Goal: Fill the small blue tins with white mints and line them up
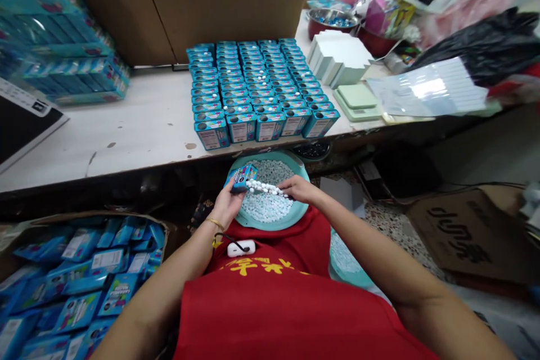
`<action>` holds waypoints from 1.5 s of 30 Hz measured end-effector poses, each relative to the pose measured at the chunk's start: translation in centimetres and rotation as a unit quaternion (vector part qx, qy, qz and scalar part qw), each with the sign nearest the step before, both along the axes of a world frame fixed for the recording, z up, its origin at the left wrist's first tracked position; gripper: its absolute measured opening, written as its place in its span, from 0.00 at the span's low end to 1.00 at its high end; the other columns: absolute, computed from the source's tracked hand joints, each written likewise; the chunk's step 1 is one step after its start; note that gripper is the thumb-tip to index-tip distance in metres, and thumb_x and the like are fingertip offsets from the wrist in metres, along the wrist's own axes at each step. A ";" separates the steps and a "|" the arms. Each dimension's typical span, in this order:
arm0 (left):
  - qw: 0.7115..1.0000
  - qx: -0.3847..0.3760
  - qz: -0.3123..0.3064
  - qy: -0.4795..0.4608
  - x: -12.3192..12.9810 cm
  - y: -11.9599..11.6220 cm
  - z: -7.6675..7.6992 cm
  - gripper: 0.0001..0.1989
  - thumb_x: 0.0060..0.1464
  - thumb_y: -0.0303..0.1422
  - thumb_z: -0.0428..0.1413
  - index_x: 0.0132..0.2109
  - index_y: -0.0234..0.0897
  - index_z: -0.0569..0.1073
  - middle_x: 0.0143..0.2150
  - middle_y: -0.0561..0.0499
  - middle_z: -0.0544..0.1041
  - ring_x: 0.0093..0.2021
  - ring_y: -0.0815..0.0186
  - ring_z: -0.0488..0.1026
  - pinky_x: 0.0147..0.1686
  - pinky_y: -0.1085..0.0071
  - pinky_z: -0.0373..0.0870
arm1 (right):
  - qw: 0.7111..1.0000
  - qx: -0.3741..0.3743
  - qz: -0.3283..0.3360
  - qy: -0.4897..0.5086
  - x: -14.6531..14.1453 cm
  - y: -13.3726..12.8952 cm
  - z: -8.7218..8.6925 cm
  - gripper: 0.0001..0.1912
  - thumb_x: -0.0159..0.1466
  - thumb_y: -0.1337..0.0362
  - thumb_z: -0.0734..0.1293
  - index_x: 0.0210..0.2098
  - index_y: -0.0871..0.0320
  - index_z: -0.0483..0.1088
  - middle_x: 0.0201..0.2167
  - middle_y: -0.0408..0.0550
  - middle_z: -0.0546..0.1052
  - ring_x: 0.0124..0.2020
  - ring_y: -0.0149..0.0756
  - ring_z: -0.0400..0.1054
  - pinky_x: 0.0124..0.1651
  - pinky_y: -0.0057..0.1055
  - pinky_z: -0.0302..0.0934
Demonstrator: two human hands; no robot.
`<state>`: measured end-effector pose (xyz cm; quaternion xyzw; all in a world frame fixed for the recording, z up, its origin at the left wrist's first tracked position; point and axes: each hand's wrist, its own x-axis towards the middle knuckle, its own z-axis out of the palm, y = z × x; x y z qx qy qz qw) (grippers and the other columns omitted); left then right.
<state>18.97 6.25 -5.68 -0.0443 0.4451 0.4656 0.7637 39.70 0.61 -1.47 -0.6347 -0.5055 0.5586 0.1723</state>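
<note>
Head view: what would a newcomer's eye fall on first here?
Probably the bright red apron, filling the lower middle. Next, the tight rows of blue printed boxes on the white table ahead. Between them, the left hand holds a similar box over a turquoise basin of white pellets, with the right hand close by.

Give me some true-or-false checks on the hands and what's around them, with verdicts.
1. The left hand holds a small blue box. True.
2. The right hand is at the far end of a line of white pellets from that box. True.
3. Both hands rest on the white table. False: they are at the teal basin.
4. Rows of blue boxes stand on the table. True.
5. The pale green scale sits left of those rows. False: it sits to their right.
</note>
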 end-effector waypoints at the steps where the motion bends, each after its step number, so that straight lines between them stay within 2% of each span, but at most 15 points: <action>1: 1.000 0.003 0.004 -0.001 0.1 -0.1 -0.1 0.10 0.55 0.25 0.51 0.45 0.33 0.70 0.33 0.49 0.77 0.32 0.69 0.75 0.36 0.70 0.75 | 0.999 0.006 0.016 -0.029 -0.1 0.3 0.4 0.16 0.49 0.70 0.60 0.32 0.64 0.77 0.14 0.39 0.66 0.16 0.23 0.52 0.20 0.22 0.46; 4: 1.000 0.002 0.008 0.009 0.2 -0.2 -0.5 0.09 0.55 0.24 0.51 0.43 0.33 0.71 0.31 0.50 0.76 0.30 0.69 0.74 0.34 0.70 0.75 | 0.983 0.042 0.103 -0.147 -0.3 1.5 2.3 0.15 0.50 0.72 0.59 0.29 0.63 0.77 0.16 0.42 0.69 0.19 0.25 0.59 0.23 0.22 0.49; 7: 0.999 -0.032 -0.010 0.028 0.1 -0.2 -0.9 0.06 0.53 0.25 0.53 0.40 0.34 0.71 0.29 0.50 0.76 0.28 0.70 0.73 0.29 0.73 0.73 | 0.934 0.067 0.200 -0.287 -1.0 2.8 4.8 0.17 0.51 0.73 0.59 0.33 0.60 0.77 0.27 0.48 0.77 0.31 0.31 0.68 0.30 0.22 0.55; 10: 0.998 -0.049 -0.014 0.031 0.3 -0.1 -1.1 0.06 0.51 0.24 0.54 0.39 0.34 0.71 0.29 0.50 0.75 0.27 0.70 0.72 0.27 0.74 0.72 | 0.885 0.061 0.241 -0.395 -2.4 4.0 7.1 0.18 0.53 0.70 0.59 0.39 0.59 0.76 0.40 0.54 0.77 0.43 0.40 0.69 0.38 0.26 0.59; 13: 0.998 -0.039 -0.038 0.023 0.2 -0.2 -1.3 0.09 0.50 0.22 0.54 0.41 0.34 0.70 0.31 0.49 0.75 0.29 0.69 0.73 0.29 0.72 0.72 | 0.861 0.056 0.250 -0.439 -3.7 4.7 8.6 0.18 0.55 0.66 0.60 0.44 0.59 0.73 0.44 0.59 0.75 0.46 0.45 0.69 0.41 0.32 0.62; 17: 0.990 0.025 -0.128 0.051 -1.1 -0.5 -1.5 0.18 0.47 0.21 0.56 0.45 0.42 0.68 0.37 0.51 0.75 0.31 0.67 0.74 0.33 0.67 0.73 | 0.836 0.101 0.269 -0.467 -4.2 5.0 9.5 0.19 0.57 0.63 0.61 0.47 0.61 0.71 0.42 0.61 0.76 0.45 0.44 0.70 0.44 0.35 0.62; 22: 0.950 0.158 -0.242 0.120 -3.4 0.0 -0.9 0.36 0.37 0.20 0.62 0.51 0.55 0.63 0.50 0.52 0.70 0.37 0.68 0.74 0.36 0.66 0.73 | 0.801 0.191 0.307 -0.477 -3.2 4.2 10.0 0.17 0.59 0.67 0.59 0.45 0.62 0.72 0.40 0.60 0.76 0.45 0.41 0.70 0.45 0.32 0.60; 24: 0.934 0.192 -0.270 0.131 -3.7 0.3 -0.2 0.42 0.33 0.19 0.63 0.54 0.57 0.61 0.53 0.50 0.68 0.40 0.65 0.74 0.37 0.63 0.73 | 0.797 0.208 0.310 -0.475 -2.8 3.8 10.3 0.17 0.59 0.68 0.58 0.44 0.62 0.73 0.39 0.60 0.76 0.44 0.41 0.70 0.44 0.31 0.60; 26: 0.931 0.214 -0.260 0.141 -3.4 0.5 0.6 0.45 0.31 0.18 0.64 0.55 0.55 0.60 0.53 0.49 0.67 0.41 0.64 0.73 0.38 0.63 0.73 | 0.803 0.207 0.308 -0.467 -2.5 3.7 10.4 0.17 0.58 0.69 0.58 0.42 0.60 0.74 0.39 0.57 0.77 0.42 0.41 0.70 0.41 0.30 0.60; 30: 0.904 0.304 -0.235 0.190 -1.8 -0.4 1.3 0.45 0.24 0.18 0.66 0.54 0.46 0.64 0.56 0.46 0.65 0.50 0.61 0.69 0.47 0.67 0.68 | 0.854 0.165 0.299 -0.392 -2.1 4.1 10.2 0.19 0.55 0.71 0.58 0.39 0.53 0.76 0.38 0.50 0.78 0.40 0.38 0.70 0.37 0.26 0.58; 32: 0.867 0.357 -0.226 0.264 -0.9 -1.2 0.9 0.44 0.20 0.19 0.67 0.51 0.41 0.67 0.57 0.45 0.64 0.54 0.59 0.65 0.51 0.69 0.64 | 0.877 0.145 0.296 -0.349 -2.4 4.3 10.2 0.19 0.54 0.72 0.58 0.39 0.53 0.76 0.37 0.48 0.78 0.40 0.36 0.70 0.36 0.25 0.57; 34: 0.830 0.388 -0.215 0.338 -0.4 -1.8 0.1 0.41 0.23 0.22 0.67 0.50 0.41 0.67 0.54 0.47 0.67 0.54 0.60 0.65 0.52 0.70 0.62 | 0.886 0.133 0.291 -0.337 -2.9 4.2 10.6 0.19 0.54 0.71 0.58 0.39 0.54 0.76 0.36 0.48 0.78 0.40 0.36 0.70 0.37 0.25 0.57; 38: 0.775 0.405 -0.235 0.426 -1.1 -1.7 -1.7 0.26 0.36 0.28 0.64 0.46 0.42 0.71 0.42 0.51 0.74 0.46 0.63 0.70 0.52 0.70 0.61 | 0.865 0.126 0.259 -0.410 -2.5 3.5 12.0 0.18 0.56 0.68 0.59 0.42 0.57 0.75 0.39 0.54 0.77 0.42 0.41 0.69 0.40 0.30 0.59; 41: 0.764 0.395 -0.205 0.467 -3.0 -0.8 -2.6 0.22 0.38 0.32 0.63 0.45 0.39 0.71 0.37 0.52 0.74 0.41 0.64 0.71 0.49 0.68 0.63 | 0.850 0.140 0.217 -0.458 -0.6 3.2 10.1 0.18 0.58 0.68 0.58 0.44 0.55 0.73 0.42 0.54 0.76 0.44 0.43 0.69 0.43 0.34 0.60; 45: 0.802 0.368 -0.188 0.431 -5.1 -0.2 -3.2 0.21 0.38 0.35 0.63 0.42 0.36 0.71 0.38 0.50 0.75 0.38 0.64 0.71 0.45 0.67 0.66 | 0.876 0.070 0.148 -0.453 0.9 3.0 1.9 0.19 0.61 0.70 0.55 0.47 0.53 0.70 0.44 0.53 0.74 0.46 0.41 0.68 0.43 0.32 0.60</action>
